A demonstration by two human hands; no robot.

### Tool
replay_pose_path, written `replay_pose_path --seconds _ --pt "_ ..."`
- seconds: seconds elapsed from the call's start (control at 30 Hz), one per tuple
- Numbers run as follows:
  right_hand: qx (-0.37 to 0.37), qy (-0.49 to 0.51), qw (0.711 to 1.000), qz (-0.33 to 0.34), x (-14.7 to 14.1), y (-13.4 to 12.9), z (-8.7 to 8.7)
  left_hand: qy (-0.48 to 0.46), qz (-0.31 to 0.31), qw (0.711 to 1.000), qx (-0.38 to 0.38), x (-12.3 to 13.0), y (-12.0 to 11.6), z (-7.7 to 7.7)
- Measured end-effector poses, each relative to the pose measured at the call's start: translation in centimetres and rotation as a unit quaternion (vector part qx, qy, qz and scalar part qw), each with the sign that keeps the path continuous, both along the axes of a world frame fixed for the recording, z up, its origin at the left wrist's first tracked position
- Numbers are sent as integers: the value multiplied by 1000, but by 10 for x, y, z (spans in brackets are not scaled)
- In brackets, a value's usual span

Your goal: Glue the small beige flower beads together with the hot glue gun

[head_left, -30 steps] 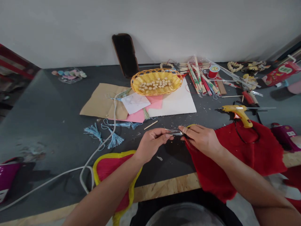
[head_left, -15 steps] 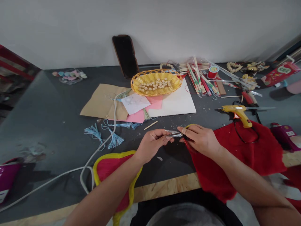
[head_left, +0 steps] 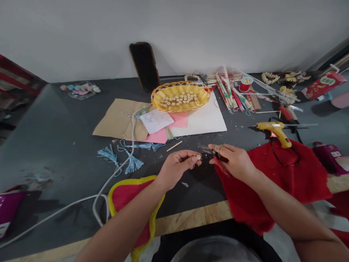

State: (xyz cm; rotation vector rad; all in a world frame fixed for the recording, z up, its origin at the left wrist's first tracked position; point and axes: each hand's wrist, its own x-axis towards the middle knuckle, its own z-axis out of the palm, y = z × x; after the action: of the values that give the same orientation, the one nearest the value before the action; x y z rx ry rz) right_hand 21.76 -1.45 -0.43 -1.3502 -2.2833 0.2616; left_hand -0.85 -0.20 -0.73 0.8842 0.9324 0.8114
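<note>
Work in hand: one small pale flower (head_left: 199, 157), pinched between the thumb and fingers of the left hand (head_left: 180, 164), over the near middle of the desk (head_left: 73, 156). Its edges are too small to inspect; whether it is finished cannot be determined.

The right hand (head_left: 236, 160) is just to the right, its fingers closed round the handle of the cutters (head_left: 206, 149). The blades point left and appear apart from the flower; blur prevents any finding on whether they are parted.

Done: similar flowers (head_left: 180, 99) lie loose in the yellow basket (head_left: 178, 84), far middle. Whether these are finished pieces or waiting stock cannot be verified. Pale crumbs and a larger scrap (head_left: 185, 184) on the desk near the hands are judged consistent with cutting already carried out there.

Left: the flower is not yet set down and the cutters remain gripped, so this piece is judged in progress or barely complete. No flower is seen joined to another item. The glue gun (head_left: 276, 130), right, and the blue tassels (head_left: 133, 162), left, lie untouched.
</note>
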Motion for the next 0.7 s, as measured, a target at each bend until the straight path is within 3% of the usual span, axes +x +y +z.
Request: replay_pose_path --seconds 0.2,0.37,0.7 --pt "-2 -9 1000 -5 -2 2 3 -60 46 996 -56 0 2 -1" --pt "-6 -9 1000 14 -5 2 -1 -115 42 989 -82 -1 3 -1" --pt "-35 -43 991 -121 13 15 -6 -125 50 989 -69 -2 4 -4"
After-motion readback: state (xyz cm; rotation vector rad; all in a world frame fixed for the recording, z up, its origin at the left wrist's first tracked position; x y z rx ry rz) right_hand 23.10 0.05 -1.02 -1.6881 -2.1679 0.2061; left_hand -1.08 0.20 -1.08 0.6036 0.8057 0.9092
